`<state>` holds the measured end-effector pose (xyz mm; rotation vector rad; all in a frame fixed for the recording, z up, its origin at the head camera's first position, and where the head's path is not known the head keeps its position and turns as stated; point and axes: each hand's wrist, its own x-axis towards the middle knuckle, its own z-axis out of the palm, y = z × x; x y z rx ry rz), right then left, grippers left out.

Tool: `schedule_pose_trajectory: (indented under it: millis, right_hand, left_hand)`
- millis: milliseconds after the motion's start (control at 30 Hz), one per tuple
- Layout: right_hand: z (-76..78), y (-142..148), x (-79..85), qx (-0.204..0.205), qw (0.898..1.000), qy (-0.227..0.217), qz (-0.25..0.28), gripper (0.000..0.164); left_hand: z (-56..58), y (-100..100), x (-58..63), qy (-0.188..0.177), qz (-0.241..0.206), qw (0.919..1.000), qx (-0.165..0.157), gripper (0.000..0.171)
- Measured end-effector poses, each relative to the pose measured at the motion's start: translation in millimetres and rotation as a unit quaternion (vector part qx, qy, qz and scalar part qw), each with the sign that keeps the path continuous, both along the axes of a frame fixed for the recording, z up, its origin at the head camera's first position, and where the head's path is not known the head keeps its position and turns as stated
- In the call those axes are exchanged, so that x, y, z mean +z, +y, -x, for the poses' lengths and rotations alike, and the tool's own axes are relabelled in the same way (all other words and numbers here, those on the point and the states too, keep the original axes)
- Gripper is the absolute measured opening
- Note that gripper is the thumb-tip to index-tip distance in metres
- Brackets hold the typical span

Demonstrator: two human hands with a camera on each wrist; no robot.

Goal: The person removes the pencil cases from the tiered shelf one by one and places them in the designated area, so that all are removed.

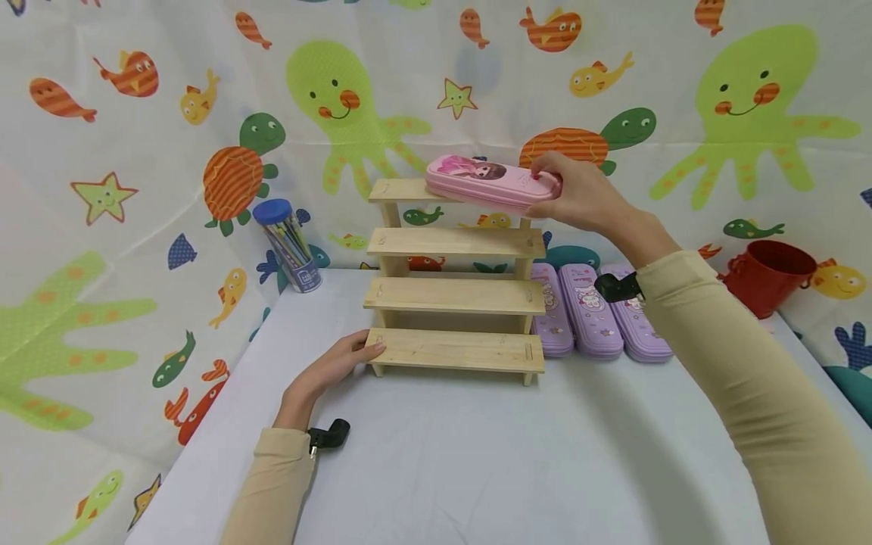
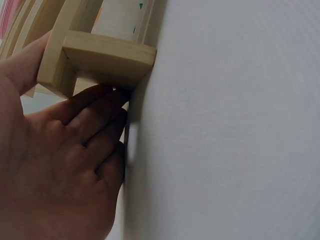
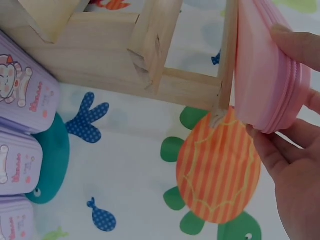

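Note:
A pink zippered pencil case point(image 1: 487, 182) with a cartoon girl on its lid is at the top step of a wooden tiered shelf point(image 1: 453, 295). My right hand point(image 1: 579, 193) pinches the case's right end between thumb and fingers. In the right wrist view the pink case point(image 3: 267, 70) lies against or just over the top board; its left part is out of sight there. My left hand point(image 1: 337, 362) grips the left end of the lowest step. In the left wrist view, the left hand point(image 2: 65, 150) has its fingers below the board beside the leg and the thumb higher up.
Several purple pencil cases point(image 1: 591, 310) lie side by side right of the shelf, partly behind it. A red pot point(image 1: 770, 276) stands at the far right. At the back left is a clear tub of pencils point(image 1: 289, 246) with a blue lid. A patterned cloth hangs behind.

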<state>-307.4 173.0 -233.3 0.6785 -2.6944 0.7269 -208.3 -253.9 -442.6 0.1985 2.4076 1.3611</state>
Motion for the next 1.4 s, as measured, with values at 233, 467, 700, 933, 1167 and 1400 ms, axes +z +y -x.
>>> schedule_pose_trajectory:
  millis: [233,467,700,933,1167,1400]
  right_hand:
    - [-4.9,9.1,-3.2,-0.001,1.000,0.024,0.010,0.052]
    - [-12.3,20.1,-9.7,-0.015,1.000,0.016,0.018,0.053]
    - [-16.6,30.0,-12.9,-0.021,0.999,0.021,0.029,0.055]
    - [-22.0,39.6,-13.7,-0.024,0.998,0.031,0.046,0.053]
    - [-26.4,49.6,-15.7,-0.024,0.998,0.038,0.045,0.054]
    - [-32.9,61.1,-16.3,-0.026,0.998,0.047,0.040,0.057]
  left_hand:
    - [-1.2,0.0,1.0,0.001,-0.001,1.0000,-0.003,0.072]
    - [-1.4,-1.0,0.5,0.001,0.000,1.0000,-0.004,0.072]
    - [-1.0,-1.9,-0.2,0.000,0.003,1.0000,-0.001,0.072]
    - [-1.2,-1.8,1.3,0.000,0.005,1.0000,-0.002,0.073]
    - [-1.6,-2.0,0.1,0.001,0.008,1.0000,-0.001,0.073]
    - [-1.2,-2.0,-1.0,0.000,0.005,1.0000,-0.003,0.071]
